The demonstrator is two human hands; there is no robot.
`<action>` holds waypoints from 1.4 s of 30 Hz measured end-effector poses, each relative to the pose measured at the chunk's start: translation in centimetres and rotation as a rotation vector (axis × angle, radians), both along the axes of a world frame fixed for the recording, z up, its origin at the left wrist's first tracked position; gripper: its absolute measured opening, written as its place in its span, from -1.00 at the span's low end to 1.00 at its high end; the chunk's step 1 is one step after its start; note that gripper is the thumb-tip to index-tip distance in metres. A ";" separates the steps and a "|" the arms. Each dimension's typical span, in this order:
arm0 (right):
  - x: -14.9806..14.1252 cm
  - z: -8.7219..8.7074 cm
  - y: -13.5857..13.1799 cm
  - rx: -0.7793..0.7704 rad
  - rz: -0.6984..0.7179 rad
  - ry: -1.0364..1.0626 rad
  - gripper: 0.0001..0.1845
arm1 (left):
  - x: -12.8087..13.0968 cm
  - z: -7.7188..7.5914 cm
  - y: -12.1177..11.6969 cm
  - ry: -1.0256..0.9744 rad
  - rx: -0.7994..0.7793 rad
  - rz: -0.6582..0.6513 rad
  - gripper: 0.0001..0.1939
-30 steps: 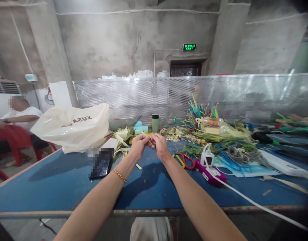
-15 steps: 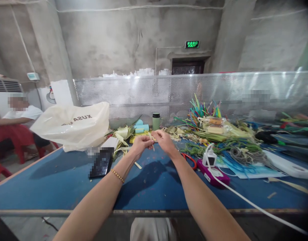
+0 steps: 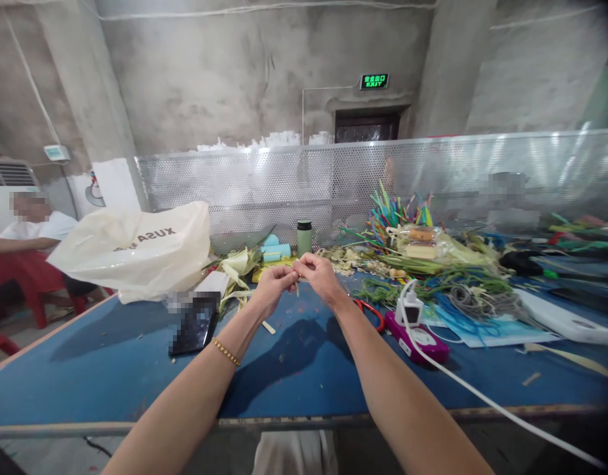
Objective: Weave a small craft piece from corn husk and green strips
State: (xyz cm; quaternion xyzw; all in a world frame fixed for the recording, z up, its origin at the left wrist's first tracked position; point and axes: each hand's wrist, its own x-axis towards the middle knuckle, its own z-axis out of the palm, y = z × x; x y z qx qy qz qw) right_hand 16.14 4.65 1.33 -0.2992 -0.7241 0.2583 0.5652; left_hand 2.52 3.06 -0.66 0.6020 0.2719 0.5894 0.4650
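Observation:
Both arms reach out over the blue table (image 3: 111, 369). My left hand (image 3: 272, 287) and my right hand (image 3: 318, 274) meet above the table's middle, fingers pinched together on a thin pale leaf strip (image 3: 297, 285) held between them. A bead bracelet sits on my left wrist. Cut pale leaf pieces (image 3: 237, 267) lie just beyond my left hand. Red-handled scissors (image 3: 372, 313) lie on the table to the right of my right forearm.
A dark phone (image 3: 194, 326) lies left of my arms, a cream plastic bag (image 3: 136, 251) behind it. A green flask (image 3: 304, 238) stands at the perforated metal screen. A purple power strip with charger (image 3: 417, 330), white cable, and heaps of coloured strips fill the right. A person sits far left.
My hands stayed together working the strip, shifting slightly; the right hand moved away a little and came back close to the left. The view drifted a little.

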 end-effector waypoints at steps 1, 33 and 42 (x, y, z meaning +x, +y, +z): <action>0.0 0.0 0.0 0.000 0.003 0.006 -0.73 | 0.1 0.1 -0.2 0.011 0.006 0.009 -0.75; -0.7 0.4 -0.6 -0.108 0.051 0.012 -0.61 | -0.8 1.1 -0.3 -0.209 -0.120 0.120 -0.68; -0.7 0.5 -1.0 -0.109 0.103 0.073 -0.78 | -0.2 1.5 -0.9 -0.126 0.018 0.095 -0.72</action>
